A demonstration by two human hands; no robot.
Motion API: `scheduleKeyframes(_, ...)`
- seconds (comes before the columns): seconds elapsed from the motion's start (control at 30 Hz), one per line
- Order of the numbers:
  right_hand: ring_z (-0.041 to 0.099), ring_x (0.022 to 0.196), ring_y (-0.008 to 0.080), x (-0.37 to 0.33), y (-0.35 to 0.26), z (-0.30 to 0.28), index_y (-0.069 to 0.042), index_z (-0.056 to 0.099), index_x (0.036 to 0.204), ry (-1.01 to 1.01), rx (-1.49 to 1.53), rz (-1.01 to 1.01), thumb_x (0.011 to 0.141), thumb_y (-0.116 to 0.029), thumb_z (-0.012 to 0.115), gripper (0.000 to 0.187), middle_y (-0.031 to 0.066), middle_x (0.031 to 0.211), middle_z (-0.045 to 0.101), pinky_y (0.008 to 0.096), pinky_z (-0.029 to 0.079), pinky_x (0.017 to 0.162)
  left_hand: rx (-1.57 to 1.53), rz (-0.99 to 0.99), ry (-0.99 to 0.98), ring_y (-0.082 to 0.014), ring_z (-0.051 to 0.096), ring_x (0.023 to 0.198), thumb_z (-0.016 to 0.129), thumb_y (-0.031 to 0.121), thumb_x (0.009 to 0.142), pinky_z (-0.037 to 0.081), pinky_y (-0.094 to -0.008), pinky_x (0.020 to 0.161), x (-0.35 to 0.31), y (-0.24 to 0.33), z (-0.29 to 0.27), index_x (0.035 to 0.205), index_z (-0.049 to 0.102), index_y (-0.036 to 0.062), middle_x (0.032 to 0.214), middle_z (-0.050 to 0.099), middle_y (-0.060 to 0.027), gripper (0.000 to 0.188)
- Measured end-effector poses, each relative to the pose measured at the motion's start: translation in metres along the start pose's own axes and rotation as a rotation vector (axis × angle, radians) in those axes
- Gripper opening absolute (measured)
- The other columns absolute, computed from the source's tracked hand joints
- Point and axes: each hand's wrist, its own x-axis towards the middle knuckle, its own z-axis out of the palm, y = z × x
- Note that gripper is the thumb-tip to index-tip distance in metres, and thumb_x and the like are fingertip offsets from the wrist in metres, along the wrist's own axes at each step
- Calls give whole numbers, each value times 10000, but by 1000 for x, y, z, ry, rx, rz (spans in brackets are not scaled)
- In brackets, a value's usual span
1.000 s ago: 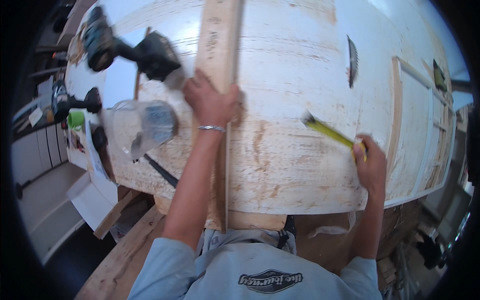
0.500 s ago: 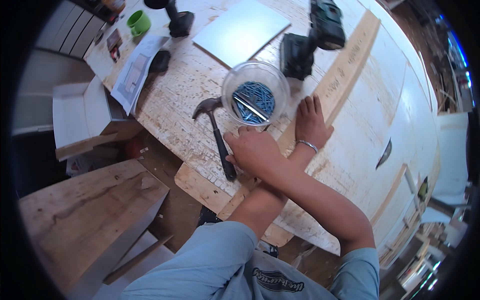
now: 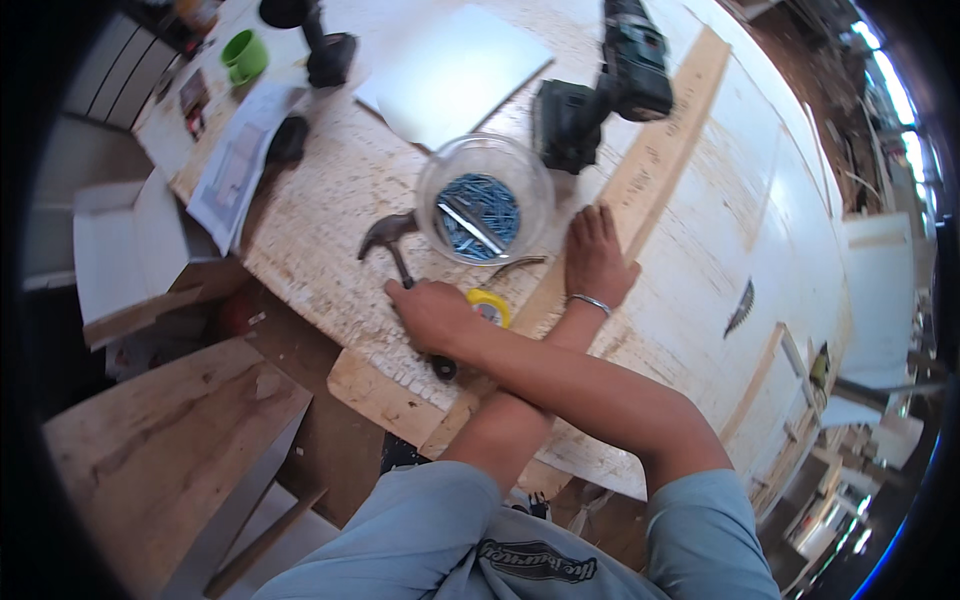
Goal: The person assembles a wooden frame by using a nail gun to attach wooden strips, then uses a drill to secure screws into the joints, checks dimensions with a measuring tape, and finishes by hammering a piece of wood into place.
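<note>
My forearms cross over the workbench, the right one on top. My left hand point(image 3: 598, 255), with a bracelet at the wrist, lies flat on a long wooden board point(image 3: 665, 150), fingers stretched out. My right hand point(image 3: 432, 315) is closed around the dark handle of a claw hammer point(image 3: 388, 233), which lies on the bench; its head and handle end show past the hand. Beside that hand is a yellow tape measure point(image 3: 488, 306), partly covered. A clear plastic tub point(image 3: 537, 190) of blue screws point(image 3: 490, 205), with a shiny metal piece on top, stands just beyond.
A cordless drill point(image 3: 570, 125) stands right of the tub, near a white panel point(image 3: 450, 75). Farther left are another power tool point(image 3: 328, 55), a green mug point(image 3: 243, 57) and a paper sheet point(image 3: 240, 160). A saw blade point(image 3: 740, 308) is at right; a wooden-topped box point(image 3: 170, 440) stands lower left.
My right hand has moved left onto the hammer's handle, and the tape measure has come into sight beside it. My left hand stays on the board. The whole view has shifted slightly.
</note>
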Motion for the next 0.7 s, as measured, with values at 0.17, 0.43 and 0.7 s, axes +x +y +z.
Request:
scheduleKeyframes(0.17, 632, 905, 529, -22, -56, -66, 27, 389, 1232, 113, 470, 52, 864, -19, 520, 393, 349, 893, 637, 571, 485, 822, 24, 24, 7, -378, 422, 1306, 829, 380, 693, 335, -480, 1155, 1, 2, -2, 1479, 367, -96, 1423, 424, -234, 1028)
scheduleKeyframes(0.43, 636, 789, 152, -187, -39, -180, -47, 389, 1418, 541, 1018, -299, 1028, -127, 527, 421, 79, 970, 676, 310, 505, 692, 379, 128, 152, -395, 266, 1489, 749, 433, 763, 212, -454, 1248, 0, -39, 44, 1542, 241, -121, 1614, 242, -295, 1082)
scheduleKeyframes(0.7, 547, 472, 122, -238, 158, -141, -43, 513, 1059, 903, 742, 641, 1059, -324, 546, 283, 53, 650, 572, 305, 478, 431, 176, 40, -145, -391, 188, 1536, 732, 438, 780, 130, -447, 1277, 5, 12, 1, 1544, 226, -127, 1625, 217, -311, 1077)
